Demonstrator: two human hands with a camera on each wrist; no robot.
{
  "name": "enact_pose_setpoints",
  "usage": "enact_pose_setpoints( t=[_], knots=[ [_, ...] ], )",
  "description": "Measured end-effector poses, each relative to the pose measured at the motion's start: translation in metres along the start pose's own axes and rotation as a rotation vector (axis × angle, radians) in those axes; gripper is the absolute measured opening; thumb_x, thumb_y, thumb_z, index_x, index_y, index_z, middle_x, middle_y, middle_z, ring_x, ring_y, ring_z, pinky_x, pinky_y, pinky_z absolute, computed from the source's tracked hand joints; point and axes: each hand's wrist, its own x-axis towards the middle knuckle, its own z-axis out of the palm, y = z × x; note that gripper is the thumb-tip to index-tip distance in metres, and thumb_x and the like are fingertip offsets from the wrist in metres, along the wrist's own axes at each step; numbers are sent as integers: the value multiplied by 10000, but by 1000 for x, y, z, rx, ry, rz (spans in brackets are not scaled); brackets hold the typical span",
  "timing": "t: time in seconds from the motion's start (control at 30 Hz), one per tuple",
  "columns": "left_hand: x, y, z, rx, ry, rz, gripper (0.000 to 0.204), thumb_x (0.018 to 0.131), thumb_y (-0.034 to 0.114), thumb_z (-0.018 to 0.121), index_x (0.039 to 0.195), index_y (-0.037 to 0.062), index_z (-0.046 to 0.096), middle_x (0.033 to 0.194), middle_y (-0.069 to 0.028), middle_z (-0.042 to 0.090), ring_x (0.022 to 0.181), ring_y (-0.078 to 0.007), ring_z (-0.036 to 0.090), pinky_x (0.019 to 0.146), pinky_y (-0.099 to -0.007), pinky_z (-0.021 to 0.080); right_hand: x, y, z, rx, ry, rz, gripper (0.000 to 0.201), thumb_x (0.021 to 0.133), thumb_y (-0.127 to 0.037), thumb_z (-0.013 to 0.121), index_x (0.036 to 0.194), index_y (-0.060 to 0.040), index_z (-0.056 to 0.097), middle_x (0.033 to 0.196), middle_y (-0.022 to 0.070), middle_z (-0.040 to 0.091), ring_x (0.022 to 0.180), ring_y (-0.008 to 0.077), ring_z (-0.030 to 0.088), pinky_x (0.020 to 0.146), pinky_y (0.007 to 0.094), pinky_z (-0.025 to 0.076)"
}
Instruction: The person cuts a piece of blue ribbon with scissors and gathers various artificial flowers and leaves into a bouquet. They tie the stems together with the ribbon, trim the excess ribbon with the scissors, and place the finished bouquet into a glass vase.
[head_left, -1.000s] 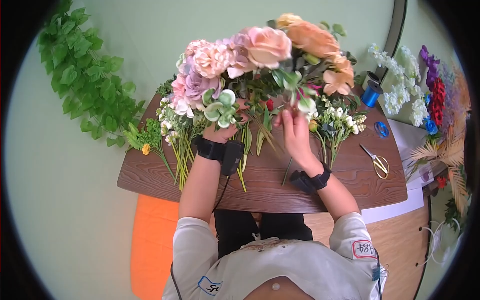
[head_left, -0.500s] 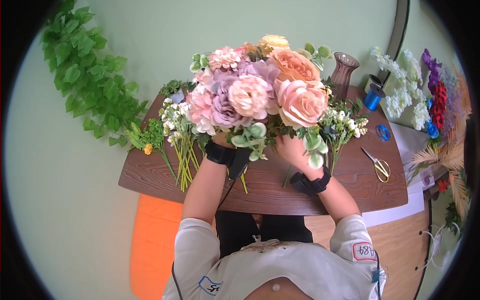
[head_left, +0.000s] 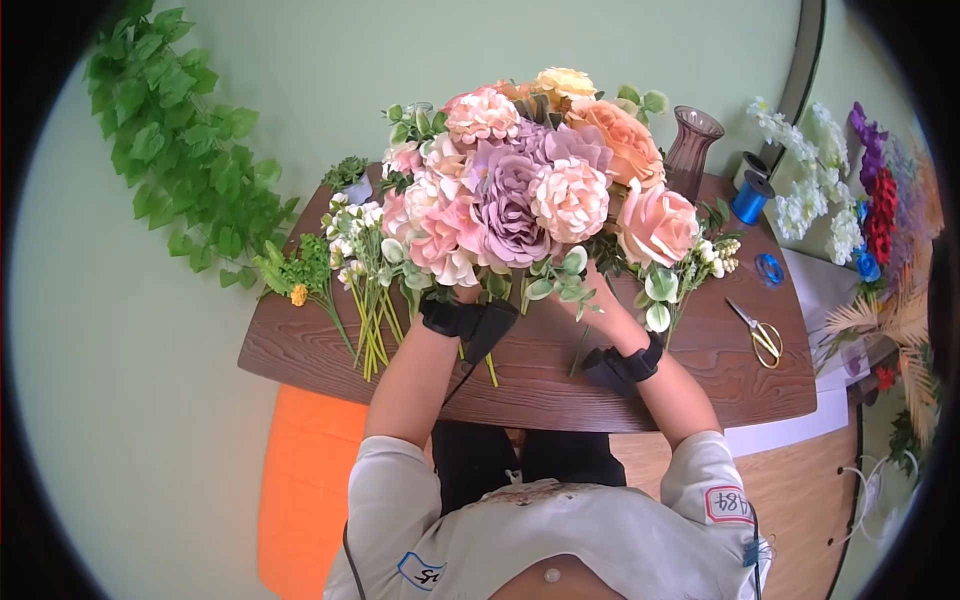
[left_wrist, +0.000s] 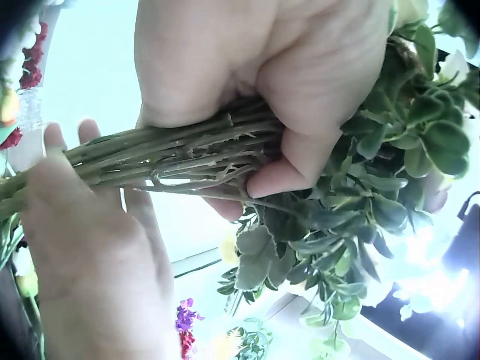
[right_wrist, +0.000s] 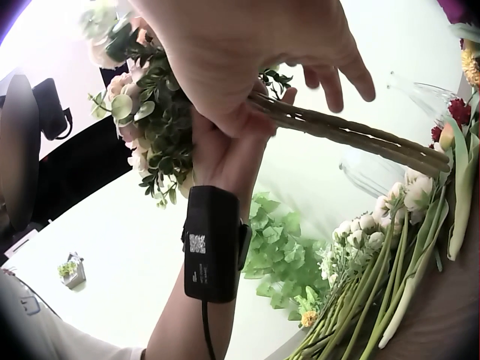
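Observation:
A bouquet of pink, mauve, peach and yellow flowers [head_left: 515,205] is held above the table in the head view, its blooms hiding most of both hands. In the left wrist view the left hand [left_wrist: 255,64] grips the bundled stems [left_wrist: 157,157] just below the leaves, thumb and fingers curled round them. Farther down the stems is the right hand [left_wrist: 97,259], its thumb against them and its fingers stretched out behind. The right wrist view shows the right hand [right_wrist: 262,56] with fingers extended past the stems [right_wrist: 360,139], beside the left hand [right_wrist: 225,157].
On the brown table [head_left: 640,395] lie white flower stems [head_left: 368,325], gold-handled scissors [head_left: 760,335] and a coil of blue ribbon [head_left: 769,268]. A glass vase [head_left: 690,150] and a blue spool [head_left: 750,200] stand at the back right. Ivy [head_left: 180,140] hangs left.
The blooms have come down from their raised, tilted position and turned, then shifted slightly right. The right hand has moved in under them, and the vase behind has come into view.

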Motion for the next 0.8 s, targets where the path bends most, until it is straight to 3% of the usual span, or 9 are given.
enact_pose_setpoints(
  t=[0.1,0.17,0.33,0.43,0.5,0.57,0.7,0.73,0.8],
  knots=[
    [0,-4,10,127,-14,19,356,782,231,514,1081,46,459,1043,-103,518,1003,-204,470,824,-337,395,7,105,51,387,-128,23,583,672,-232,627,1127,21,365,1038,190,504,968,262,498,840,326,375],
    [-1,-7,15,213,-21,33,361,781,232,516,1085,47,457,1048,-100,514,1010,-201,464,833,-337,389,2,148,61,927,-100,300,518,669,-207,628,1087,13,417,1044,168,507,972,237,495,830,322,384],
    [11,-12,22,428,-36,69,373,778,234,521,1095,51,452,1062,-91,506,1029,-194,449,855,-336,375,-5,131,56,652,77,56,485,669,-202,628,1060,16,440,1020,152,519,936,226,511,797,318,401],
    [16,-16,29,556,-49,86,380,776,235,523,1101,53,449,1070,-86,501,1040,-190,440,868,-336,366,62,87,67,443,208,-118,460,670,-197,629,1039,18,458,1003,141,528,909,218,524,773,316,414],
    [5,-13,35,642,-58,96,385,775,236,525,1105,55,447,1076,-82,498,1048,-187,434,877,-335,360,34,83,56,302,293,-232,444,670,-195,629,1025,19,470,991,133,534,891,212,532,756,314,423],
    [12,0,62,859,323,418,269,726,146,541,982,65,529,928,-112,556,863,-261,531,747,-330,411,33,76,45,18,307,-331,363,677,-181,627,963,10,508,869,105,566,768,195,560,665,299,446],
    [10,-14,67,610,338,281,274,732,155,528,994,76,505,904,-99,532,873,-264,512,746,-324,404,33,66,51,14,291,-314,363,678,-181,627,963,10,508,865,105,566,764,195,560,663,299,446],
    [9,-16,59,643,116,38,307,771,165,492,1066,91,451,988,-91,479,947,-241,468,794,-311,388,30,66,48,12,285,-310,363,678,-181,627,963,10,508,863,105,566,763,195,560,663,299,446],
    [11,-22,60,639,187,193,312,785,175,475,1084,98,434,988,-85,476,944,-235,468,794,-312,389,36,64,46,9,278,-300,362,678,-181,626,963,9,508,861,105,566,760,195,560,661,299,446]
  ],
)
